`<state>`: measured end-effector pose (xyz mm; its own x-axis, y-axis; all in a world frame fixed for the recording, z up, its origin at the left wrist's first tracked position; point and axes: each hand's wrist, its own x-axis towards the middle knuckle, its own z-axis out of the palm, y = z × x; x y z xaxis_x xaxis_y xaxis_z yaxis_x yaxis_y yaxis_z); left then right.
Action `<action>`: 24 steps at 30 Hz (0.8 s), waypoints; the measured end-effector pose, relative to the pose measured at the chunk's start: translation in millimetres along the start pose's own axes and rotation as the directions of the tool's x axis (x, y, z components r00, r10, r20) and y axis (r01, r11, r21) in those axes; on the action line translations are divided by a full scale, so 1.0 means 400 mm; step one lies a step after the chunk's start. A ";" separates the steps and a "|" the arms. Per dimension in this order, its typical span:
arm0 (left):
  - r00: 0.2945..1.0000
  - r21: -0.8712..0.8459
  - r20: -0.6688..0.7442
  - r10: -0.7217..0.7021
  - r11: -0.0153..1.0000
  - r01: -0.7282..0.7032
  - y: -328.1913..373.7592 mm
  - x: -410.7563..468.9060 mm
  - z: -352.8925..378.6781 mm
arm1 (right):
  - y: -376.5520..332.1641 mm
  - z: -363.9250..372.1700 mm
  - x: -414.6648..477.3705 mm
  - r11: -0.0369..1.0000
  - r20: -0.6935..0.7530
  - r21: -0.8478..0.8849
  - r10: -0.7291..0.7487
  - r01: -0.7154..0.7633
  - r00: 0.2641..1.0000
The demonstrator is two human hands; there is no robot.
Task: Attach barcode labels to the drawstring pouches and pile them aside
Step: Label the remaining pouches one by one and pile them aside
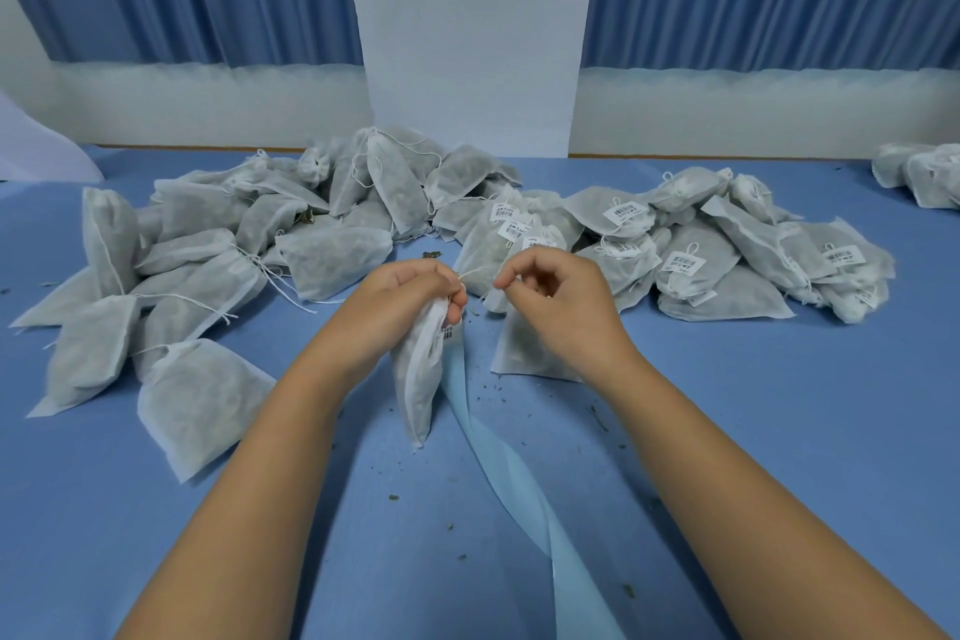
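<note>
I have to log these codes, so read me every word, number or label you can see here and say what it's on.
Barcode stickers on the right pile of pouches: bars and a character line, too blurred to read.
Sticker on the pouch gripped by the left hand: mostly hidden, unreadable.
No other text shows.

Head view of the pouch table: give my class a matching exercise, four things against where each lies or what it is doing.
Things:
1 left hand
2 right hand
3 labelled pouches
4 blue strip

States:
A lies between the forearms
B pinches the drawstring
C grips the neck of a pouch
D piled on the right of the table

Pairs: 1-C, 2-B, 3-D, 4-A
</note>
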<state>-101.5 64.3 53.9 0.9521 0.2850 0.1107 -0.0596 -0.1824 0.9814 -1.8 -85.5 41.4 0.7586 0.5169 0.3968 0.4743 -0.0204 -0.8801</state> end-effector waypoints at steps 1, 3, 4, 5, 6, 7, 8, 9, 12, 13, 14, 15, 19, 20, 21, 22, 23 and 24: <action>1.000 -0.003 0.006 0.001 1.000 -0.001 0.000 -0.001 0.000 | -0.003 0.002 -0.003 1.000 0.033 0.005 -0.007 0.007 0.999; 1.000 0.015 0.022 0.006 1.000 -0.006 -0.001 -0.001 -0.001 | -0.008 0.007 -0.010 1.000 0.107 0.017 -0.002 0.000 0.994; 1.000 0.022 0.028 0.007 1.000 -0.007 -0.002 -0.001 -0.001 | -0.010 0.008 -0.014 1.000 0.144 0.025 0.009 -0.013 0.989; 1.000 0.021 0.029 0.005 1.000 -0.006 -0.003 -0.001 -0.001 | -0.012 0.009 -0.017 0.999 0.179 0.043 0.019 -0.027 0.984; 1.000 0.013 0.027 0.002 1.000 -0.002 -0.003 -0.001 -0.001 | -0.014 0.010 -0.019 0.997 0.204 0.068 0.022 -0.037 0.979; 1.000 0.005 0.022 -0.001 1.000 0.001 -0.004 0.000 -0.001 | -0.015 0.009 -0.021 0.995 0.215 0.090 0.021 -0.042 0.976; 1.000 0.001 0.017 -0.003 1.000 0.003 -0.005 0.000 -0.001 | -0.016 0.008 -0.021 0.994 0.217 0.103 0.017 -0.040 0.976; 1.000 0.000 0.013 -0.004 1.000 0.004 -0.005 0.001 -0.002 | -0.017 0.008 -0.021 0.994 0.218 0.106 0.011 -0.035 0.976; 1.000 0.010 0.019 -0.003 1.000 0.003 -0.006 0.002 -0.005 | -0.012 0.008 -0.018 0.996 0.216 0.086 0.013 -0.032 0.976; 1.000 0.026 0.027 0.005 1.000 -0.005 -0.007 0.003 -0.004 | -0.009 0.009 -0.018 0.997 0.212 0.072 0.020 -0.036 0.977; 0.999 0.044 0.032 0.021 0.999 -0.022 -0.008 0.002 -0.004 | -0.007 0.010 -0.018 0.998 0.211 0.058 0.025 -0.038 0.977; 0.999 0.057 0.036 0.040 0.998 -0.042 -0.009 0.002 -0.003 | -0.006 0.012 -0.019 0.998 0.213 0.047 0.028 -0.039 0.977; 0.997 0.121 0.008 0.080 0.989 -0.080 -0.006 0.003 -0.005 | -0.003 0.017 -0.020 1.000 0.237 -0.021 0.025 -0.021 0.971; 0.996 0.154 -0.011 0.087 0.984 -0.084 -0.005 0.004 -0.007 | -0.001 0.017 -0.019 1.000 0.237 -0.023 0.022 -0.017 0.971; 0.996 0.164 -0.029 0.089 0.983 -0.083 -0.006 0.006 -0.009 | 0.000 0.017 -0.018 1.000 0.232 -0.016 0.017 -0.014 0.973; 0.996 0.158 -0.037 0.086 0.984 -0.079 -0.007 0.006 -0.008 | 0.001 0.016 -0.018 1.000 0.222 0.002 0.013 -0.014 0.975; 0.996 0.154 -0.039 0.081 0.985 -0.074 -0.007 0.006 -0.007 | 0.003 0.017 -0.018 0.999 0.210 0.029 0.011 -0.018 0.978; 0.996 0.154 -0.038 0.078 0.985 -0.071 -0.007 0.003 -0.005 | 0.004 0.018 -0.019 0.998 0.201 0.052 0.007 -0.018 0.980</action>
<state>-100.8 67.1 51.8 0.9323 0.3058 0.1930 -0.0804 -0.3451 0.9351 -9.9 -83.4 35.1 0.6564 0.6784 0.3300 0.4369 0.0147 -0.8994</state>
